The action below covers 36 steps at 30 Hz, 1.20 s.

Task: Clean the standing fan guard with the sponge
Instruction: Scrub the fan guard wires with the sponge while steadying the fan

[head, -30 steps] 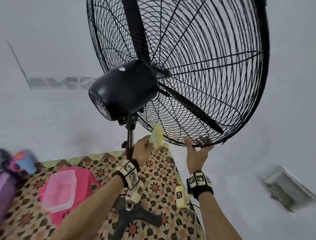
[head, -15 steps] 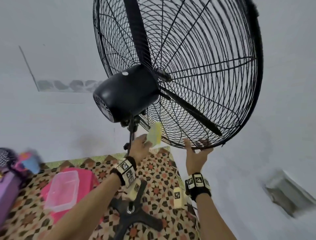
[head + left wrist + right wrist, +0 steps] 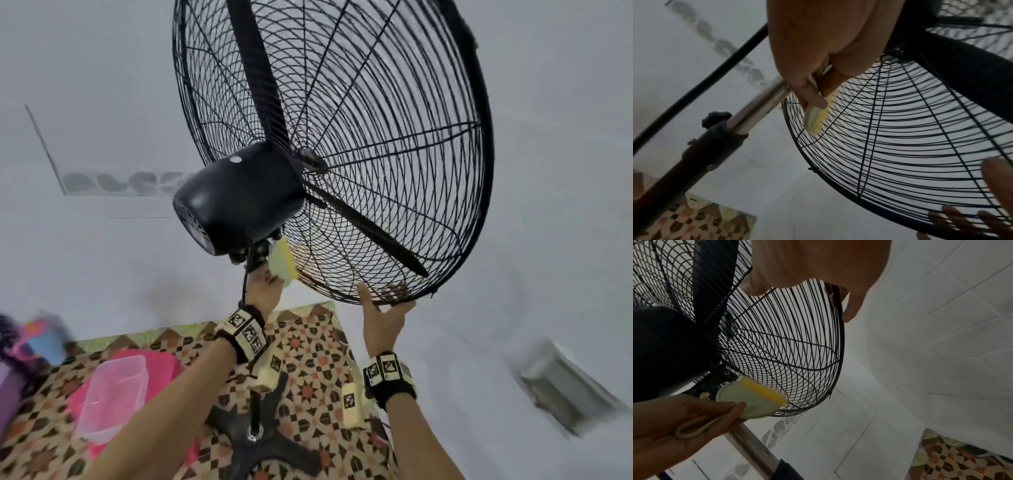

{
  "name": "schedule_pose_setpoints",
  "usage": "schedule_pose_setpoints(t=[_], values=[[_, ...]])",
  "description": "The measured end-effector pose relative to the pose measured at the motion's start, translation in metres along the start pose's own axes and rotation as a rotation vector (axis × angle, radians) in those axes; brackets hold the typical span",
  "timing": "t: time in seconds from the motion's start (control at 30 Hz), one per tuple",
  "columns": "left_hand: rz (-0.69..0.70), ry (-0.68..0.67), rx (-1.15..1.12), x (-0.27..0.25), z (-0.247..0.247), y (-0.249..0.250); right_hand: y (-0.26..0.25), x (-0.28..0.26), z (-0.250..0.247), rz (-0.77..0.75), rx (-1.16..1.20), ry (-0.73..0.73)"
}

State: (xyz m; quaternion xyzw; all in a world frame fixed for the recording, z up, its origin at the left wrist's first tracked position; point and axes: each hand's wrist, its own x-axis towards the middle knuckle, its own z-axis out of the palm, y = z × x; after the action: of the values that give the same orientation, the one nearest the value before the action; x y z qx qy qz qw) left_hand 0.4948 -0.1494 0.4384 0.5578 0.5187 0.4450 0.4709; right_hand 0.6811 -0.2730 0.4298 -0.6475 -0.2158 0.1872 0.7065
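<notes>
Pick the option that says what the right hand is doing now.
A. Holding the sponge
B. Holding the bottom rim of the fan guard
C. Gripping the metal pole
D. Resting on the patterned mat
B: the right hand reaches up with its thumb and fingers at the bottom rim of the fan guard, while the left hand holds the sponge.

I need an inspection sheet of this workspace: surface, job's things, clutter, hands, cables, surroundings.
Surface: patterned mat on the floor, under the fan base.
Job's things: black fan guard; sponge, yellow and pale, against the guard's lower wires near the motor housing.
Clutter: clear plastic box on a pink item.
Hands: left hand pinches the sponge; right hand holds the guard's bottom rim.
Cables: black cord hangs beside the pole.
Surroundings: white tiled wall.
</notes>
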Motion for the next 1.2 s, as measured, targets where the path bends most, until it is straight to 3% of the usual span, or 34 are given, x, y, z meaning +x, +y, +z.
schedule_pose_setpoints(t=[0.07,0.2,0.43,0.6,0.77,0.83,0.97,1.13,1.2], values=[[-0.007,-0.047,0.018,0.002,0.004,-0.002,0.001,0.003,-0.002,-0.002,-0.005,0.0],[0.117,-0.325,0.077,-0.017,-0.003,-0.016,0.005,0.003,-0.003,-0.066,0.0,0.019],[0.017,-0.064,0.05,-0.002,-0.006,0.001,0.006,0.0,-0.003,-0.043,-0.011,0.01],[0.141,-0.247,0.037,-0.017,-0.005,-0.008,0.002,-0.003,-0.006,-0.04,-0.063,0.024],[0.025,-0.021,0.025,-0.004,-0.009,-0.006,-0.001,-0.006,-0.004,-0.046,-0.088,0.004],[0.035,-0.059,0.021,-0.004,-0.003,0.001,-0.001,-0.005,-0.004,-0.045,-0.091,0.012],[0.184,-0.222,0.039,-0.022,-0.007,0.004,0.004,-0.003,-0.006,-0.045,-0.086,0.016],[0.093,-0.038,-0.04,-0.009,-0.008,0.009,0.006,-0.004,-0.005,-0.041,-0.089,0.004],[0.086,-0.063,-0.061,-0.008,-0.004,0.017,0.006,-0.002,-0.005,-0.031,-0.089,0.023]])
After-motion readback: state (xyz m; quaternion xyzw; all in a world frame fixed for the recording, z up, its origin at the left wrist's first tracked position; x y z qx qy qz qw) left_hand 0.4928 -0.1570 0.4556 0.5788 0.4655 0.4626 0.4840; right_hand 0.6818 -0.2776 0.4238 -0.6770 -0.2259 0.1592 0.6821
